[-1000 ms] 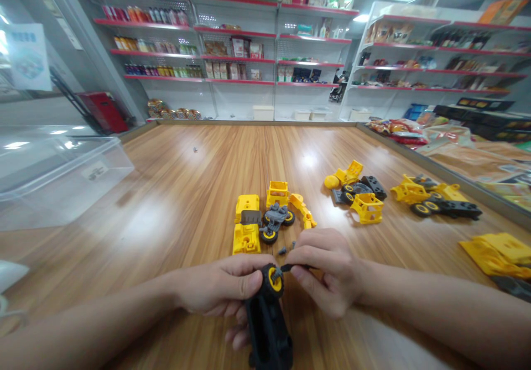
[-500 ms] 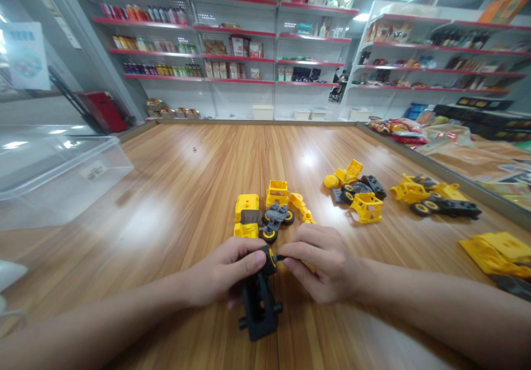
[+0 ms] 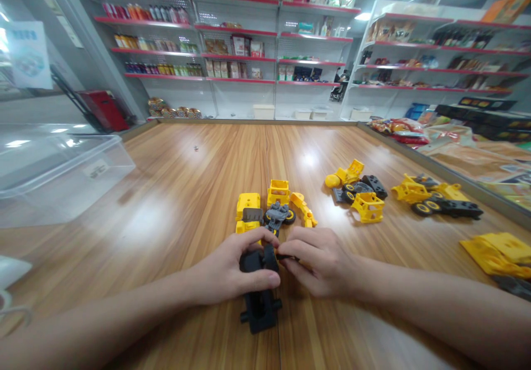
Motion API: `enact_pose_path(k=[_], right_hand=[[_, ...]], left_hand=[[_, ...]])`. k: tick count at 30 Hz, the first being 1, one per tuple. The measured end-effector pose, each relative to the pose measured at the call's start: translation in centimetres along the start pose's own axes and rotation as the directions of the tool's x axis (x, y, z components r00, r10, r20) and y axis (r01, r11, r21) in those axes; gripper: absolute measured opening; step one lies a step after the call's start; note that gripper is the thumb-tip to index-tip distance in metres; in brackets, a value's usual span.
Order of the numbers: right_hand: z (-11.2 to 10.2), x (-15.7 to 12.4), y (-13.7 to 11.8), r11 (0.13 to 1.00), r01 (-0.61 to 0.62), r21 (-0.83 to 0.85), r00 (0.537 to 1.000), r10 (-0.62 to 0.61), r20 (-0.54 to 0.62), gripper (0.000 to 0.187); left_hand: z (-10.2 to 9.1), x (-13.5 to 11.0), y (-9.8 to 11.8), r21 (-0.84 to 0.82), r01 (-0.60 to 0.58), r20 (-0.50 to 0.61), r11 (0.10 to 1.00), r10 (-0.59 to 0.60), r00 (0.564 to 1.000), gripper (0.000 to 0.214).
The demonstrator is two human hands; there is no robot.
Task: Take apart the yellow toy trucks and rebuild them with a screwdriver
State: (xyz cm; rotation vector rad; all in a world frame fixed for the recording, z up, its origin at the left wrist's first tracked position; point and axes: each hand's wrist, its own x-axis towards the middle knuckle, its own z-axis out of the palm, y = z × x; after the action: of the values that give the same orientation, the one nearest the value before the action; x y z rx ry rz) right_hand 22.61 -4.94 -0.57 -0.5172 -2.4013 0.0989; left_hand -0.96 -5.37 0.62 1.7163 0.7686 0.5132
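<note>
One hollow black plastic chassis (image 3: 261,316) and a round black wheel (image 3: 270,258), well short of the wood-grained desk's (image 3: 174,193) far edge, are grasped by the left hand (image 3: 226,267), best braced while the right hand (image 3: 316,260) aims its pinched slim dark tool (image 3: 286,257) straight.

No text can be read; the label (image 3: 96,168) on the clear bin (image 3: 53,203) and the pale sign (image 3: 30,55) are blurred.

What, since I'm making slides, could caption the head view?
Left hand holds a black chassis; right hand, a slim dark piece by a wheel.
</note>
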Motion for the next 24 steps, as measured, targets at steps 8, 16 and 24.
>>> enact_pose_path(k=[8,16,24], right_hand=[[-0.03,0.02,-0.19,0.998,-0.001,-0.069,1.000,0.002,0.012,0.013],[-0.25,0.15,-0.23,0.998,0.025,-0.064,1.000,-0.025,0.002,0.011],[-0.12,0.21,-0.28,0.995,0.036,-0.094,0.999,-0.036,0.004,0.007]], left_hand=[[0.15,-0.09,0.29,0.196,-0.061,-0.047,0.979,0.071,0.996,0.028],[-0.09,0.06,0.13,0.273,-0.046,-0.015,0.961,0.052,0.999,0.021],[-0.32,0.27,-0.04,0.302,-0.068,0.015,0.951,0.066,0.998,0.027]])
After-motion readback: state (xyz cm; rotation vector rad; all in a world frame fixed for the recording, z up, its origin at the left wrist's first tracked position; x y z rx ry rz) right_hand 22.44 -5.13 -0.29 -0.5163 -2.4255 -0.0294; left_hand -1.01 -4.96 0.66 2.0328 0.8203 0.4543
